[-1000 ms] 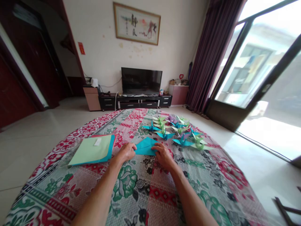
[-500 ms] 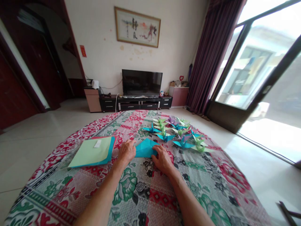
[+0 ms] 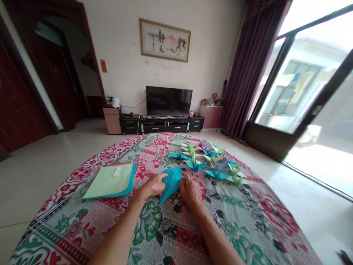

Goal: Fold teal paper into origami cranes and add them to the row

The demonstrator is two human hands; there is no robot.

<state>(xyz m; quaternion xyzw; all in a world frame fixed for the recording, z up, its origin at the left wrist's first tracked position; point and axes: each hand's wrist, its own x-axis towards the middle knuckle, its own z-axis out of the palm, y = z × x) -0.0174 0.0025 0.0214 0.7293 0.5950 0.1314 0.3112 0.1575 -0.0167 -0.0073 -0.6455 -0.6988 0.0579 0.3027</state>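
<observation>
A blue folded sheet of origami paper lies on the patterned tablecloth between my hands, one pointed corner aimed toward me. My left hand has its fingers curled at the paper's left edge. On the opposite edge, my right hand grips with thumb and bent fingers; the fingertips are partly hidden. Beyond the right hand stand several folded paper cranes in green, blue and purple, a blue crane being among the nearest.
To the left lies a stack of coloured paper, light green on top, with a small white slip on it. The round table's cloth spreads under everything. A television on a low cabinet is against the far wall.
The blue paper has turned, and a pointed corner now reaches toward me. My left hand has shifted slightly nearer to me along its edge. The whole view has tilted a little.
</observation>
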